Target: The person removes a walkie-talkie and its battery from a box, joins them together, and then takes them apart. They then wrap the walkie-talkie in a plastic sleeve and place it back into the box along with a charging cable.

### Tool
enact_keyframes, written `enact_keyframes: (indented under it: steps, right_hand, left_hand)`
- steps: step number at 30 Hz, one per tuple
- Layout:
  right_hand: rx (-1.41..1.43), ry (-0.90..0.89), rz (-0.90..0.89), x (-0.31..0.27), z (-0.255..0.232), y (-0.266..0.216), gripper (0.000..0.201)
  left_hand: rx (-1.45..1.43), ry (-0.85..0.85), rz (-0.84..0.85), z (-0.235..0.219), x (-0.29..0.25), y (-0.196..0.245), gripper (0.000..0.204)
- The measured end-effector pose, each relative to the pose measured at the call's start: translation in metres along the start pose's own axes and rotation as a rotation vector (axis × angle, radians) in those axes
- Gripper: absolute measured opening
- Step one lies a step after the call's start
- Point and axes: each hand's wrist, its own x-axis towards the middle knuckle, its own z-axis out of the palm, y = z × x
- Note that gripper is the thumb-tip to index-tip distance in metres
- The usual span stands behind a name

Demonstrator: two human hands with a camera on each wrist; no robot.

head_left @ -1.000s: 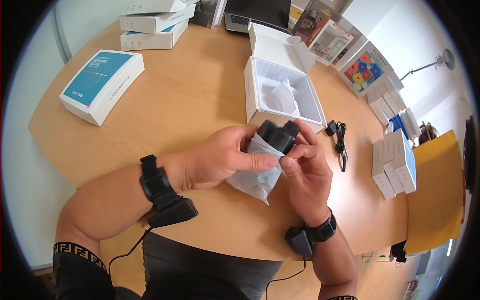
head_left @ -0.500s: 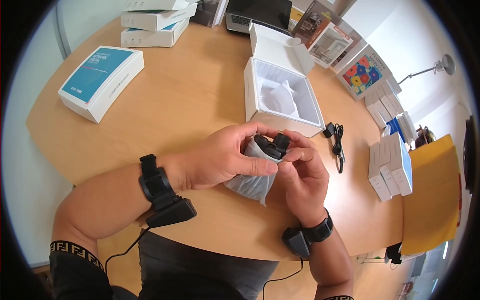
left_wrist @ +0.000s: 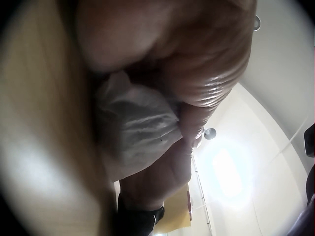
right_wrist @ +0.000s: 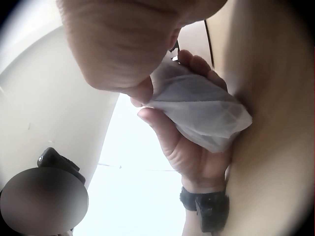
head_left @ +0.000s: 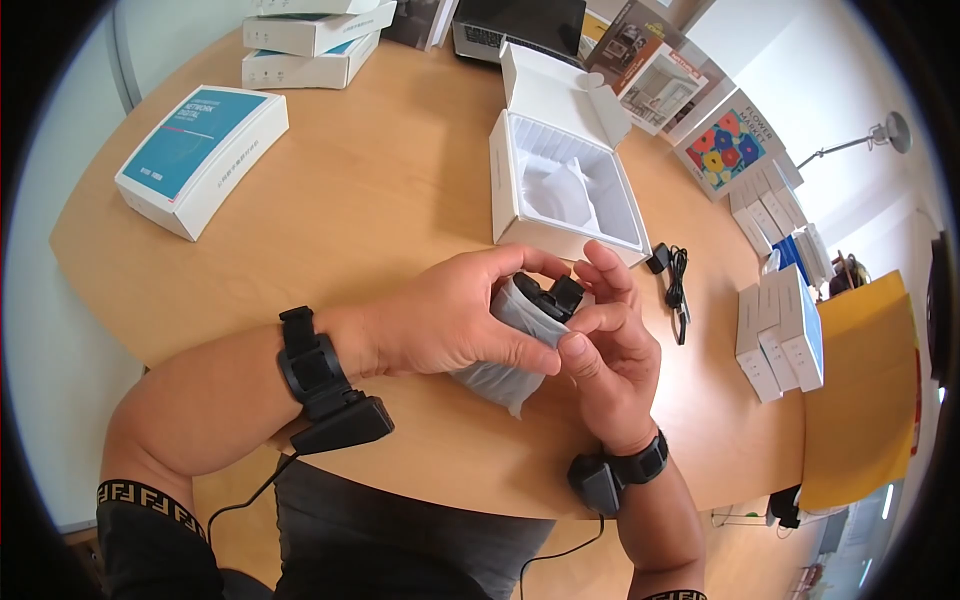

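A black device [head_left: 548, 296] sits mostly inside a translucent whitish bag [head_left: 500, 385], its top showing at the bag's mouth. The left hand [head_left: 445, 315] curls round the bag from the left, thumb along its near side. On the right, the right hand [head_left: 615, 365] pinches the bag's rim between thumb and a finger, its other fingers raised. In the left wrist view the bag [left_wrist: 142, 128] hangs below the palm. The right wrist view shows the bag [right_wrist: 202, 105] between both hands, its lower end near the table.
Behind the hands stands an open white box [head_left: 570, 240] with a moulded tray. A black cable with adapter [head_left: 679, 285] lies to its right. A blue-and-white box [head_left: 200, 150] is at left, stacked boxes [head_left: 310, 68] behind it, more boxes [head_left: 780, 335] at right, a laptop [head_left: 520, 30] at the back.
The black device has sunk lower into the bag. The right hand's upper fingers have lifted off the device, and the bag has tilted slightly.
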Motion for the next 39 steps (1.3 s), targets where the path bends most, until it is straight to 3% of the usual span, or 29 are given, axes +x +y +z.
enact_keyframes:
  steps: [7, 11, 13, 19, 28, 31, 34, 36, 37, 39]
  right_hand:
    - [0.054, 0.098, 0.102, -0.001, -0.003, 0.004, 0.011]
    - [0.093, 0.068, 0.080, 0.000, -0.005, 0.003, 0.015]
    - [0.121, 0.053, 0.085, 0.000, -0.004, 0.000, 0.015]
    - [0.091, -0.051, 0.132, -0.002, -0.005, 0.004, 0.017]
    - [0.150, 0.105, 0.108, 0.000, 0.004, 0.003, 0.009]
    - [0.129, 0.164, 0.197, 0.000, 0.003, 0.004, 0.011]
    - [0.125, 0.164, 0.271, -0.001, 0.001, 0.002, 0.026]
    - [0.290, 0.140, 0.452, 0.000, 0.004, -0.012, 0.051]
    - [0.294, 0.056, 0.454, 0.003, 0.007, -0.020, 0.073]
    - [0.215, -0.017, 0.351, -0.003, 0.012, -0.007, 0.091]
  left_hand:
    - [0.079, -0.015, -0.010, -0.002, -0.003, 0.003, 0.078]
    - [-0.021, -0.013, -0.027, -0.001, -0.006, 0.004, 0.077]
    - [-0.165, 0.032, 0.044, 0.003, -0.005, 0.003, 0.078]
    - [-0.200, 0.004, 0.042, 0.000, -0.007, 0.005, 0.080]
    - [-0.283, -0.009, 0.052, 0.001, -0.006, 0.004, 0.073]
    - [-0.266, 0.003, 0.065, 0.003, -0.006, 0.006, 0.069]
    - [-0.213, 0.047, 0.111, 0.003, -0.005, 0.002, 0.066]
    - [-0.173, 0.075, 0.139, 0.004, -0.004, 0.001, 0.066]
    - [-0.135, 0.118, 0.176, 0.005, -0.003, 0.001, 0.067]
    - [-0.043, 0.111, 0.163, 0.006, -0.002, 0.002, 0.068]
